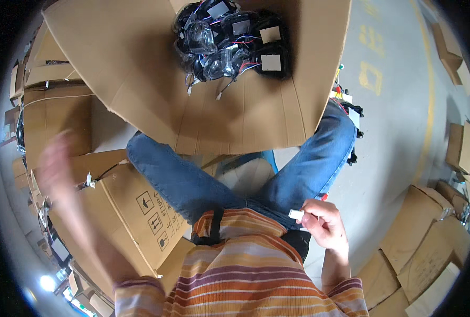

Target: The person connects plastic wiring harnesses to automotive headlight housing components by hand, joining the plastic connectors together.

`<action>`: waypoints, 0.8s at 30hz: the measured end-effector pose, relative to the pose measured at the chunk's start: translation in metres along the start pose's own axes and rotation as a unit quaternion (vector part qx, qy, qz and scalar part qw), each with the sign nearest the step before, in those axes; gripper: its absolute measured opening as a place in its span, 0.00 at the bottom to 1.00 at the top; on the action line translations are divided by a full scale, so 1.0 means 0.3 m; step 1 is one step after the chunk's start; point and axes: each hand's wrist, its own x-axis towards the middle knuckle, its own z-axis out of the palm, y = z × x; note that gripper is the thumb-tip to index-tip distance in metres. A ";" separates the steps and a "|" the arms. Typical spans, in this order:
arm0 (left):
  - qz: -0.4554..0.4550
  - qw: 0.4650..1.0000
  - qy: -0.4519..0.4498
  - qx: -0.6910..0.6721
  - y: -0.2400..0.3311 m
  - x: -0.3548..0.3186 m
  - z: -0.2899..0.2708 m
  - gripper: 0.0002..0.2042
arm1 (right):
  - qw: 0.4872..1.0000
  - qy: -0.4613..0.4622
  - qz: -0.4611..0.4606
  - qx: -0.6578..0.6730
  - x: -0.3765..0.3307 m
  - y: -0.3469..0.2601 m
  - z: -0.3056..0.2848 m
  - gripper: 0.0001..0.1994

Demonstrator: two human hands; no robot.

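Observation:
Close to my right thigh, my right hand (pixel 324 224) is closed, pinching a small white plastic connector (pixel 296 214) between thumb and fingers. Something small and red shows just beyond that hand, on a lead or part I cannot make out. My left hand (pixel 58 161) is stretched out to the left over cardboard boxes, smeared by motion, so its fingers are unclear. Nearest to it, a white connector (pixel 91 180) on a dark cable lies on a carton (pixel 134 211).
Before my knees stands a large open cardboard box (pixel 235 124) holding several black lamp-like units (pixel 224 42) with clear covers, labels and thin wires. More wired black parts (pixel 355 119) sit beyond my right knee. Flattened cartons (pixel 409 248) lie at the right on the grey floor (pixel 382 153).

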 end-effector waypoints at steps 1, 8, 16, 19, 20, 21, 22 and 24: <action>-0.073 0.984 -0.136 0.088 -0.056 -0.009 0.350 0.15 | 1.000 0.017 0.016 0.005 0.001 0.024 -0.025 0.03; -0.518 0.707 -0.310 -0.369 -0.348 -0.142 1.470 0.07 | 0.987 0.050 0.140 0.064 0.053 0.029 -0.110 0.02; -0.715 0.592 -0.179 -0.328 -0.651 -0.088 1.882 0.09 | 0.935 0.093 0.314 0.138 0.152 0.085 -0.142 0.05; -0.737 0.611 -0.093 -0.275 -0.690 -0.082 1.953 0.09 | 0.932 0.110 0.308 0.156 0.172 0.115 -0.140 0.05; -0.751 0.589 -0.044 -0.295 -0.723 -0.078 1.975 0.10 | 0.928 0.118 0.323 0.143 0.184 0.110 -0.138 0.06; -0.756 0.584 -0.044 -0.293 -0.714 -0.085 1.995 0.10 | 0.926 0.119 0.330 0.140 0.191 0.112 -0.144 0.06; -0.739 0.610 -0.011 -0.285 -0.686 -0.091 2.010 0.10 | 0.920 0.125 0.348 0.133 0.194 0.108 -0.143 0.06; -0.715 0.629 0.028 -0.303 -0.664 -0.085 2.029 0.09 | 0.910 0.153 0.356 0.147 0.190 0.108 -0.127 0.07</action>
